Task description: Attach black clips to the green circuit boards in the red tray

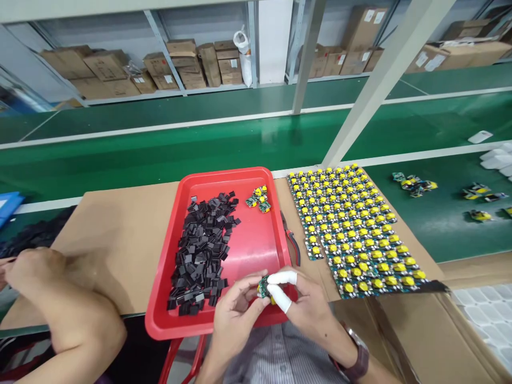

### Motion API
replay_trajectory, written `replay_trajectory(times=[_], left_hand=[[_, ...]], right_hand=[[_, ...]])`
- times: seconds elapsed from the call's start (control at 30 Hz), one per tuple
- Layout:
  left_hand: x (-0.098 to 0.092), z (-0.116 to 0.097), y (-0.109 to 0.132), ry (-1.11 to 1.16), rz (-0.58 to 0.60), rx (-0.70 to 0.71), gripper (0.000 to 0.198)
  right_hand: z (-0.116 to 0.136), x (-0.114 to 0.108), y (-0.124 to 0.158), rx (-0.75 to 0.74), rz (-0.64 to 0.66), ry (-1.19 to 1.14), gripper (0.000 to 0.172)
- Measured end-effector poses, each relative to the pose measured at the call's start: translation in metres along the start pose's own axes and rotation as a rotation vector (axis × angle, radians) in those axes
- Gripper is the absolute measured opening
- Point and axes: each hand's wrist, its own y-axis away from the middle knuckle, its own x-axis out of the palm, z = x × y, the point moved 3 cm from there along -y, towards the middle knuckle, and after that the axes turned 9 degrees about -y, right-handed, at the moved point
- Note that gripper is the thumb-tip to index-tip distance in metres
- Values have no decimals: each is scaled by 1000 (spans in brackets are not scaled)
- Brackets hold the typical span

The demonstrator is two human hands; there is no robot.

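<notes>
Over the near right part of a red tray [154,298], my two hands meet around a small green circuit board [263,287]. My left hand [238,309] pinches it between thumb and fingers. White finger covers sit on the thumb and a finger of my right hand [310,304], whose tips close on the board's other side. A bit of yellow shows just below those fingertips; I cannot tell whether it belongs to the same board. Inside the tray lie a heap of small black pieces [204,240] and, at the far right, several loose circuit boards [260,198] with yellow parts.
Right of the tray, rows of yellow-topped boards [352,229] cover a cardboard sheet. Pliers [292,240] with red-and-black handles lie between. More boards [416,185] rest on the green surface. A slanted post [360,106] rises behind. Another person's arm [76,314] is at left.
</notes>
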Motion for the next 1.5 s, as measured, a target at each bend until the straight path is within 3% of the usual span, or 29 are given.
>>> replay_trajectory(times=[0.17,0.33,0.47,0.67,0.83,0.97,1.13,1.3,1.5], left_hand=[[-2,2,0,-143,-5,61,29],[-3,-2,-1,-337,-48,234,31],[-4,-5,-1,-389,-46,293,35],[-4,-6,1,-448,-34,307,36],[-4,-6,2,-411,-75,294,31],[-1,-6,2,-428,-78,272,31],[1,-5,1,-476,-72,302,30],[0,1,2,-391,-102,179,33],[1,10,8,-409,-203,160,35]], right_hand=[[2,-4,1,36,46,79,14],[0,-3,2,118,15,97,10],[-2,-1,4,144,-5,88,11],[-2,-1,9,31,24,192,10],[-9,0,8,101,1,125,8],[-15,0,5,184,32,-83,8],[-17,-4,1,99,58,-19,15],[-22,-7,5,217,37,-221,25],[-12,-6,11,2,7,-53,22]])
